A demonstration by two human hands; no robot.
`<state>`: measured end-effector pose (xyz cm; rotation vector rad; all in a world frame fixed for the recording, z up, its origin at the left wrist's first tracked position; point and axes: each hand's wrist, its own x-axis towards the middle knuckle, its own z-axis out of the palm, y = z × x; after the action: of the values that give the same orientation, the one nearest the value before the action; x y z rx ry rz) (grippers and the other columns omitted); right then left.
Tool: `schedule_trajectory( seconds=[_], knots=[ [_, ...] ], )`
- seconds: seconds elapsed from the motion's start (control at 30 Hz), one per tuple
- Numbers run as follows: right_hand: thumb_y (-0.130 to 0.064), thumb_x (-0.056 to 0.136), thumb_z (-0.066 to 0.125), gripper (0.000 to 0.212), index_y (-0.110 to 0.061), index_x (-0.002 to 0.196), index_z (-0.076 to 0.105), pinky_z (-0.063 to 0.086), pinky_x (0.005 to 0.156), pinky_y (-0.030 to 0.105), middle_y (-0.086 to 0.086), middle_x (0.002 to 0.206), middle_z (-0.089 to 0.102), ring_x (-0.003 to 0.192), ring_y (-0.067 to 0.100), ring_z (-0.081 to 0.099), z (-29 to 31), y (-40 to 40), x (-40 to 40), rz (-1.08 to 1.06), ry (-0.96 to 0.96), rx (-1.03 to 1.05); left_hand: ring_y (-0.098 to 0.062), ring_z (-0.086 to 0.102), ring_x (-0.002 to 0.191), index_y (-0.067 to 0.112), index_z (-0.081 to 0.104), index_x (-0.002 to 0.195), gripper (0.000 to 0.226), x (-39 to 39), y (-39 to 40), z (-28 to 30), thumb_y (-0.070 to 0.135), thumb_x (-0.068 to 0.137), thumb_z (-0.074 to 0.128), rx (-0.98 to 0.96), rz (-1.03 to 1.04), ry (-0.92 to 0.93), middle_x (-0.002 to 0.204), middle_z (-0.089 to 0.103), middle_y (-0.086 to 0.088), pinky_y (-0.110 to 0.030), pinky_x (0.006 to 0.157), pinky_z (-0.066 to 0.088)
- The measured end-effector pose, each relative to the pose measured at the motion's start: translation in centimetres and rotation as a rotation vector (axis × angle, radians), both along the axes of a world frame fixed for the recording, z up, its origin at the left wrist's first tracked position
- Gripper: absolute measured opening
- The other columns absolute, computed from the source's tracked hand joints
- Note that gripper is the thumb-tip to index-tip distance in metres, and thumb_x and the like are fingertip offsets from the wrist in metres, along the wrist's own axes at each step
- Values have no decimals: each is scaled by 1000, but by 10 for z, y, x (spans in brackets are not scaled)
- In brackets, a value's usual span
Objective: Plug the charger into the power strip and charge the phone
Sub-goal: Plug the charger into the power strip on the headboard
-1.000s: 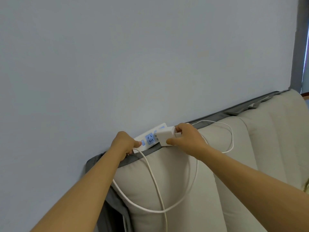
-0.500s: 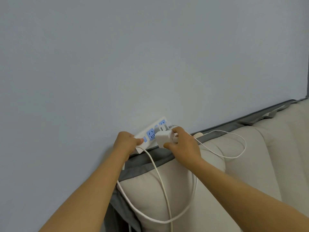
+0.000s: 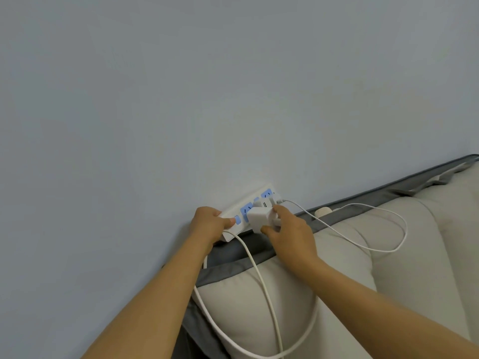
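Note:
A white power strip (image 3: 256, 198) with blue sockets lies along the wall on top of the sofa back. My left hand (image 3: 210, 224) grips its left end, thumb on the front face. My right hand (image 3: 290, 229) holds a white cube charger (image 3: 259, 217) pressed against the strip's middle sockets. A second white plug (image 3: 264, 203) sits in the strip just behind it. A thin white cable (image 3: 375, 229) loops from the strip's right end over the cushion. No phone is in view.
The thick white strip cord (image 3: 261, 286) hangs down over the beige sofa cushion (image 3: 337, 294). The grey sofa frame (image 3: 388, 190) runs along the pale wall (image 3: 207, 99). A small beige object (image 3: 322, 211) rests on the frame.
The view shifted, so hands and strip sit lower right in frame. My right hand has brought the charger closer onto the strip's sockets. My left hand keeps hold of the strip's end.

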<state>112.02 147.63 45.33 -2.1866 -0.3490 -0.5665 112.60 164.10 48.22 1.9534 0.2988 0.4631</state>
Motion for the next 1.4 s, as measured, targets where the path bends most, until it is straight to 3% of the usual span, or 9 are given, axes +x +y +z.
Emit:
schedule_trajectory(
  seconds=[0.2,0.27,0.33,0.43,0.6,0.8,0.97,1.1,1.4],
  knots=[
    [-23,89,61,43,-15,129,49,52,87,39,12,117,66,107,30,61,0,7,2,-10,-6,-43,-27,61,72,8,62,77,12,2,5,-2,9,81,73,8,6,-23,89,65,-16,-30,65,51],
    [-23,89,62,42,-15,128,50,52,87,38,11,118,67,106,29,62,-2,8,3,-8,-6,-39,-24,60,69,4,66,88,10,2,6,-1,9,82,73,1,5,-22,91,65,-17,-25,56,48],
    [-23,88,62,39,-15,125,52,51,86,37,11,117,67,105,28,62,-3,9,4,-11,-4,-35,-23,58,67,-2,66,107,28,4,7,-2,11,83,72,13,-2,-24,96,66,-19,-24,50,42],
    [-24,88,62,35,-14,120,55,52,85,36,10,115,68,104,27,63,-3,11,6,-16,-6,-40,-19,51,61,-4,65,114,35,5,7,-2,12,84,71,35,4,-27,98,65,-20,-23,48,37],
    [-25,88,63,35,-12,120,57,51,85,33,9,118,67,105,26,62,-3,12,8,-28,-20,-41,-17,51,58,-5,65,113,34,5,9,-2,11,83,72,32,12,-23,91,63,-16,-24,50,39],
    [-25,88,63,45,-16,130,52,51,89,36,9,121,66,108,26,62,-2,18,11,-32,-27,-70,-28,60,79,-5,67,110,34,6,10,-2,13,82,73,52,17,-16,94,66,-18,-27,60,46],
    [-27,86,65,37,-16,121,57,51,82,34,8,114,68,103,27,63,-6,19,13,-43,-14,-42,-29,63,84,-5,67,108,33,6,10,-3,13,81,74,59,22,-26,94,67,-18,-37,77,53],
    [-29,85,66,36,-18,118,59,50,79,31,6,113,69,101,26,63,-9,19,13,-42,-17,2,-27,61,82,-3,68,106,31,4,10,-6,14,81,74,87,23,-59,93,66,-15,-27,63,49],
    [-28,81,71,52,-21,130,56,50,88,31,6,120,67,108,23,62,-10,14,13,-5,-1,131,-26,60,84,7,64,99,25,-1,8,-7,14,78,77,73,24,-88,104,67,-17,-31,69,52]
  ],
)
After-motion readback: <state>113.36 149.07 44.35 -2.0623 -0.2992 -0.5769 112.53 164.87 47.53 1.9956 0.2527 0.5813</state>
